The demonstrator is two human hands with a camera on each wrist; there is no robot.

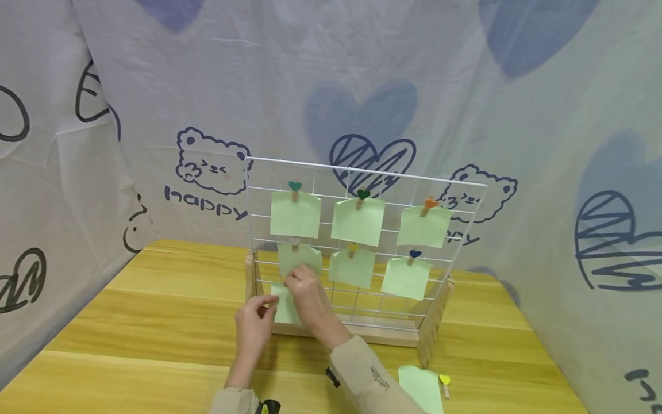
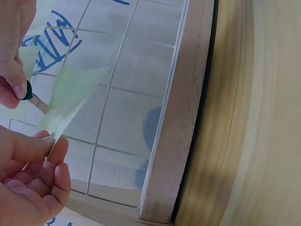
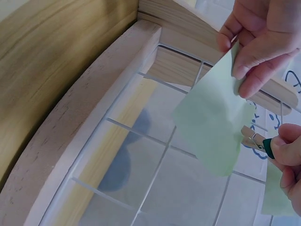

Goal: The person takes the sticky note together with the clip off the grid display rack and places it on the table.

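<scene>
- Done: six notes point(image 1: 295, 215) clipped on the grid point(image 1: 367, 171).
- Underway, grid's lower left: left hand point(image 1: 256, 321) pinches seventh note point(image 1: 285, 306); right hand point(image 1: 311, 296) pinches green clip point(image 3: 254, 139).
- Outstanding: loose note point(image 1: 421, 388), yellow clip point(image 1: 445, 380), on counter point(image 1: 129, 322).

Eight notes point(image 3: 214, 110), eight clips point(image 3: 255, 139), one rack point(image 1: 362, 329)

beige sleeves point(image 1: 357, 362), dark lettering point(image 1: 380, 378), black straps point(image 1: 333, 377)

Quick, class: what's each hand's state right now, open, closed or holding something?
Left hand: closed, pinching a pale green note by its edge.
Right hand: closed, holding a green-heart wooden clip.
</scene>
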